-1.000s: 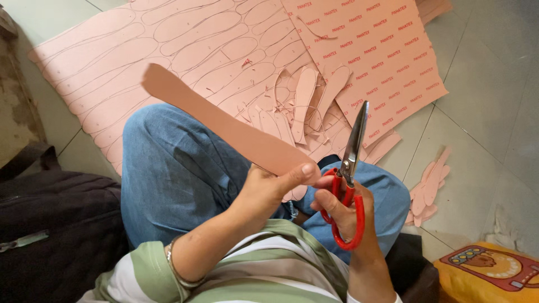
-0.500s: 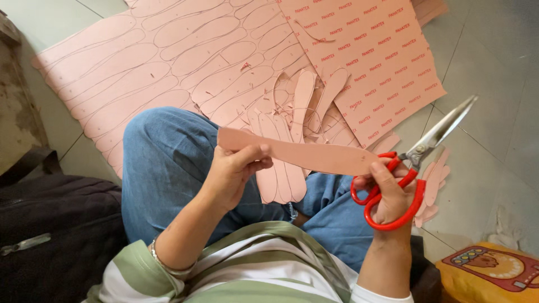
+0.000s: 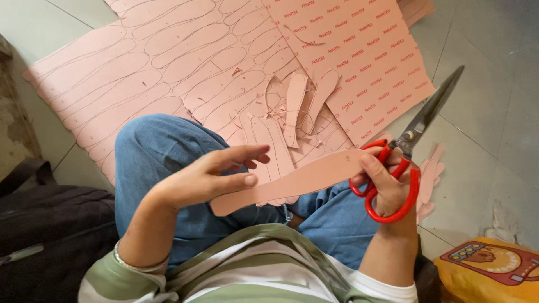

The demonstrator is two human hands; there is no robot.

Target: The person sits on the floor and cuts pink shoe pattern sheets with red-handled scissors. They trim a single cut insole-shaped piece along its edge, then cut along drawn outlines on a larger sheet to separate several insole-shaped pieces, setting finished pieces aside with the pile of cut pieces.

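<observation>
My right hand (image 3: 387,188) is closed through the handles of red scissors (image 3: 424,118), whose blades are shut and point up to the right. Its thumb also pins the right end of a long pink sole-shaped cutout (image 3: 303,177) that stretches across my lap. My left hand (image 3: 208,177) hovers over the cutout's left end with its fingers spread; the thumb lies just above the strip and I cannot tell whether it touches. I sit on the floor in blue jeans (image 3: 163,151).
A large pink sheet (image 3: 140,67) with drawn sole outlines covers the floor ahead, and a printed pink sheet (image 3: 359,56) lies beside it. Several cut soles (image 3: 292,106) are heaped near my knee. Scraps (image 3: 432,168), a black bag (image 3: 50,224) and a yellow package (image 3: 488,272) lie nearby.
The left hand, which gripped the cutout before, has opened. The right hand now pins the strip's other end, and the scissors have swung from upright to pointing up-right.
</observation>
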